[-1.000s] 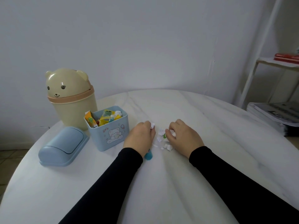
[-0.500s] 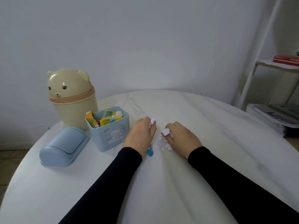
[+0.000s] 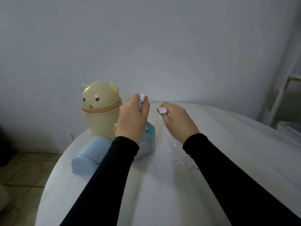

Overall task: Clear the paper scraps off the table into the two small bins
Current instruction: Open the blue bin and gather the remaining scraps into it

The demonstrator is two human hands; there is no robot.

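- Spreading across the lower frame, round white marble-look table (image 3: 162,193), its near edge curving down at the left above tiled floor.
- Reaching in from the bottom, two black long sleeves (image 3: 101,185), one on each forearm, both raised above the tabletop.
- Standing at the far left of the table, beige plastic bear-shaped bin (image 3: 100,111) with domed bear-face lid shut, upright.
- Lying on its side just in front of the beige bin, pale blue rounded plastic lid (image 3: 88,156), resting on the table.
- Sitting just right of that lid, small pale blue square bin (image 3: 149,141) with cartoon print, open at the top, mostly hidden behind the left wrist; a sliver of coloured contents showing at its rim.
- Hovering above the blue square bin, left hand (image 3: 132,118), fingers curled closed around a crumpled white paper scrap (image 3: 142,99) poking out near the thumb.
- Held up to the right of it and apart, right hand (image 3: 177,118), fingertips pinched on a small flat white paper scrap (image 3: 161,110), with more white possibly tucked under the fingers; cannot tell.
- Scattered on the table under and beside the right forearm, tiny loose white paper bits (image 3: 178,159), well short of either bin.
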